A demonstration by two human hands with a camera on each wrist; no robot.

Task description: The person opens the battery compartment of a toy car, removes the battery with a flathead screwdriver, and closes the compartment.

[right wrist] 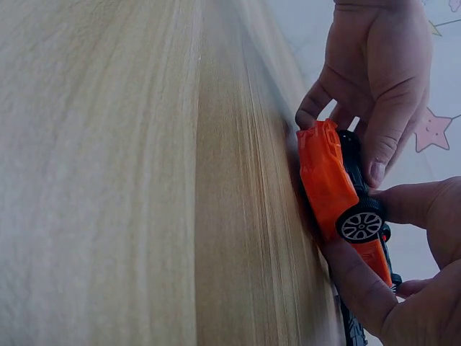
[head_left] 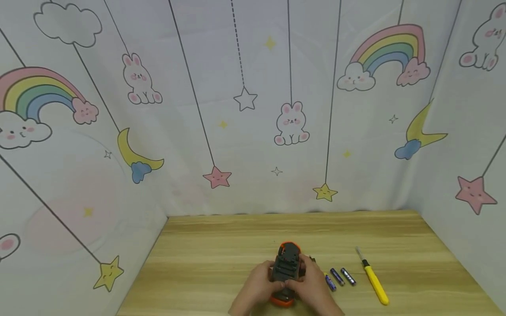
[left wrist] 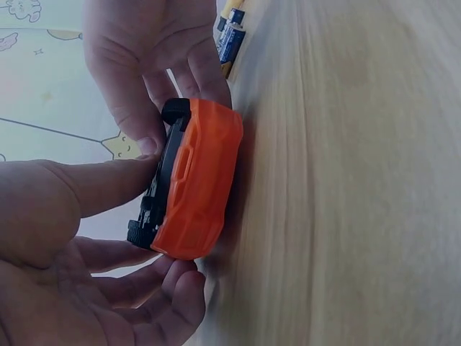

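An orange toy car (head_left: 289,252) lies upside down near the front of the table, its dark underside with parallel slots facing up. My left hand (head_left: 258,283) holds its left side, thumb on the underside and fingers along the body. From the right, my right hand (head_left: 314,285) grips it the same way, and the two thumbs almost meet. In the left wrist view the orange body (left wrist: 202,180) sits on or just above the table; which one I cannot tell. A spoked wheel (right wrist: 361,225) shows beside the right thumb in the right wrist view.
Right of my right hand lie three batteries (head_left: 337,276) on the wooden table (head_left: 205,245). Farther right is a screwdriver (head_left: 375,281) with a yellow handle. A small dark item (head_left: 312,259) is partly hidden behind the right hand. Patterned cloth (head_left: 253,145) encloses the back and sides.
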